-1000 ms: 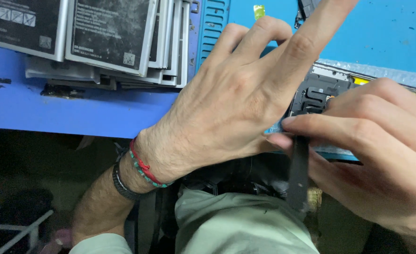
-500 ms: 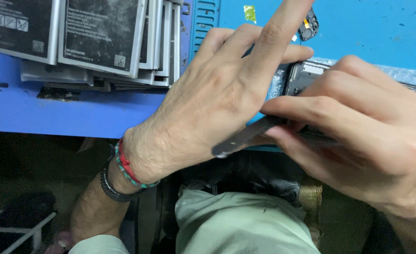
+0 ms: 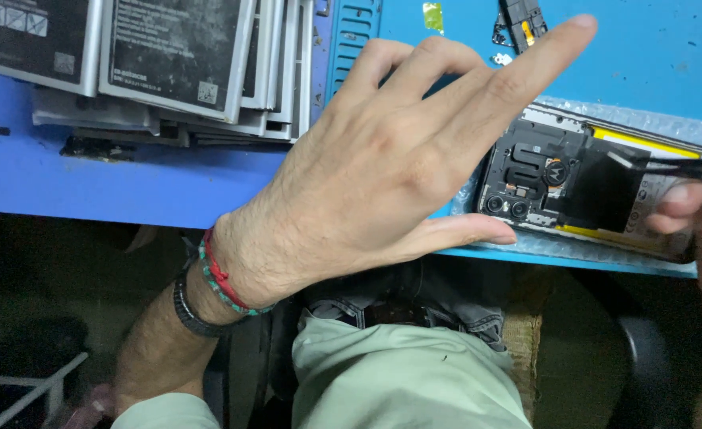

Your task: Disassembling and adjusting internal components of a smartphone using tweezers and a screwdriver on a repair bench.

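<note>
Bright, even overhead light on the bench; dark beneath it; slight motion blur at right edge.

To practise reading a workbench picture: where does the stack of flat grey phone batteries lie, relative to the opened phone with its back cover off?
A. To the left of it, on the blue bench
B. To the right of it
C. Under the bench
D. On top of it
A: the stack of flat grey phone batteries lies at the upper left on the blue bench, while the opened phone lies to the right.

Two hands [image 3: 382,175], one opened phone [image 3: 573,187]
</note>
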